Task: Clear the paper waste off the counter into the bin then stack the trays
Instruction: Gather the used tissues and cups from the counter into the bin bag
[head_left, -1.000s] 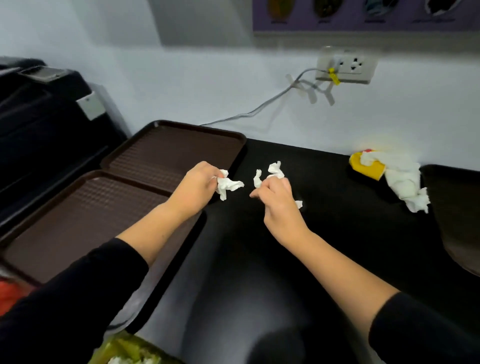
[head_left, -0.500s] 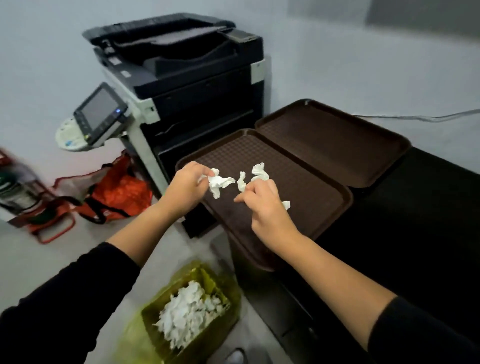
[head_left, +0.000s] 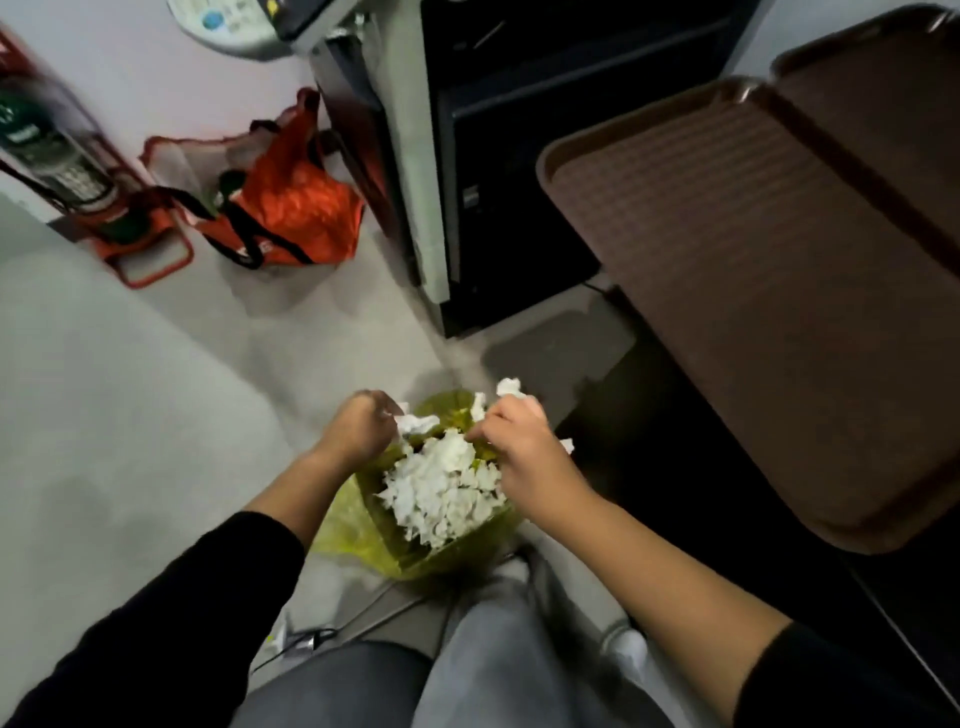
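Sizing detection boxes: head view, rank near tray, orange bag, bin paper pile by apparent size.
1. near tray, though nearer the camera
2. orange bag
3. bin paper pile, close to the bag, order unsure

Black copier (head_left: 519, 171) ahead of me; orange bag (head_left: 291, 213) on floor just left of it, red-framed stand (head_left: 78, 171) further left.
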